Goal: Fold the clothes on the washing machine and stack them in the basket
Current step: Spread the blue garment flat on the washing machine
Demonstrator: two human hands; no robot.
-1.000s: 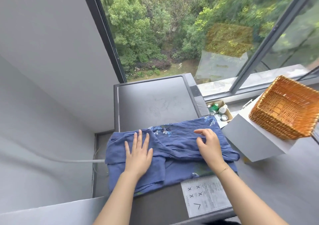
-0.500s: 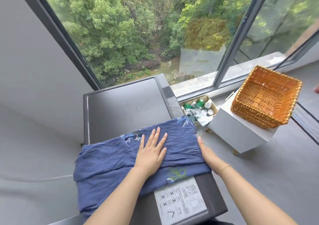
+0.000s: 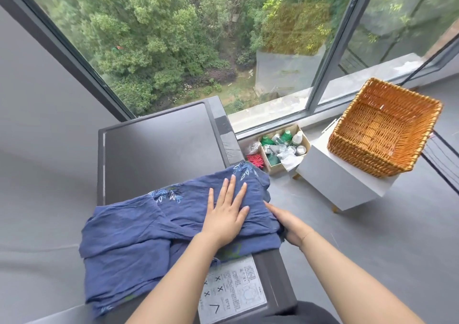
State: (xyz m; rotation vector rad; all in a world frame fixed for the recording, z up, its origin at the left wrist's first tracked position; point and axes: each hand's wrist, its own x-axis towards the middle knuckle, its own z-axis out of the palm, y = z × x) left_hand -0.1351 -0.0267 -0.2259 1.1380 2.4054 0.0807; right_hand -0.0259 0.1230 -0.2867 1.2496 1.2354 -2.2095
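With the left hand (image 3: 224, 220) flat on the blue garment (image 3: 139, 226) atop the washer (image 3: 159, 144) and the right hand (image 3: 289, 226) gripping its right edge, the loose left half may slide off if tugged toward the basket (image 3: 383, 127) beyond the right hand.

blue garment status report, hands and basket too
Left hand flat on blue garment, pressing. Right hand at its right edge, fingers tucked under, grip unclear. Basket empty, nothing in the way.
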